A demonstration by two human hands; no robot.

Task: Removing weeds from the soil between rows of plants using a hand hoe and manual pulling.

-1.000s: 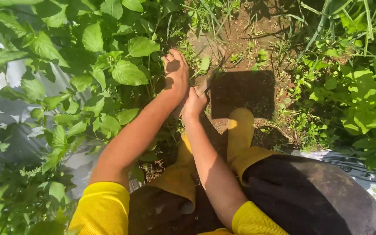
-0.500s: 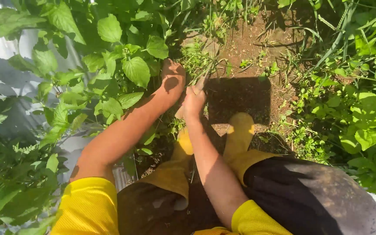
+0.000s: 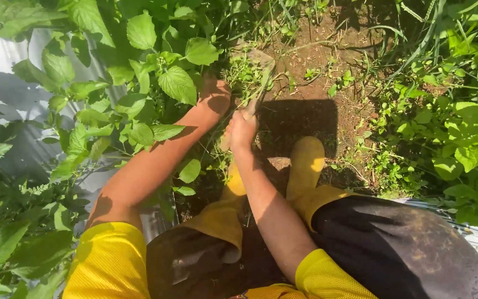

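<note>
I crouch over bare brown soil (image 3: 311, 50) in yellow sleeves, dark trousers and yellow boots (image 3: 305, 160). My right hand (image 3: 243, 128) is closed on the handle of a small hand tool. The tool's soil-caked blade (image 3: 258, 58) points forward into a clump of small weeds (image 3: 242, 72). My left hand (image 3: 214, 97) reaches beside the weeds, under broad green leaves (image 3: 178, 83). Leaves and stems hide its fingers, so its grip cannot be made out.
Tall leafy plants (image 3: 84, 111) crowd the left side over silver-grey ground sheeting (image 3: 6, 61). Dense green weeds and grass (image 3: 449, 111) fill the right. A square shadow (image 3: 300, 124) lies on the soil ahead of my boots.
My left hand has drawn back slightly toward the leaves, and its fingers are now covered. The tool's blade now shows ahead of my right hand. The view has shifted a little.
</note>
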